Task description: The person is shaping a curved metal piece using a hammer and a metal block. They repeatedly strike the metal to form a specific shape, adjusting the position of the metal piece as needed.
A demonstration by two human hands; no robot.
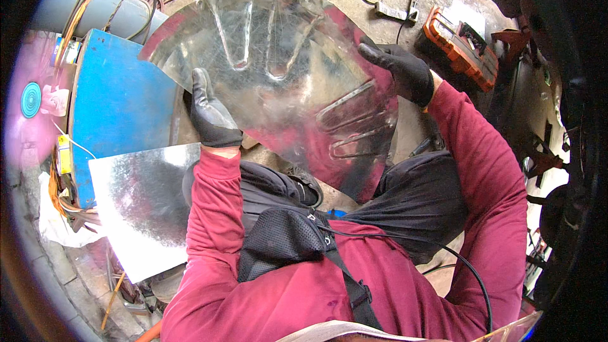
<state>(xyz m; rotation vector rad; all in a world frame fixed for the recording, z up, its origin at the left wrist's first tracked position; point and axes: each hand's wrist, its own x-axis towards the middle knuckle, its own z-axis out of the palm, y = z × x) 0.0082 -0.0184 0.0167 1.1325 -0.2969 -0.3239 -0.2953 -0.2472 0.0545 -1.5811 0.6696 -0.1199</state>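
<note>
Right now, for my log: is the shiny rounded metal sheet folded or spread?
Spread. The shiny rounded metal sheet shows a broad, ridged face between the black-gloved left hand and right hand.

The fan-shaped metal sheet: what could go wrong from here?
Thin edge: the fan-shaped metal sheet is held at its edges by the gloved left hand and right hand; a slip could cut through the gloves.

Drop: its near end hangs by the dark trousers, so it might land on a leg.

Knock: swung left, it could hit the blue panel.
</note>
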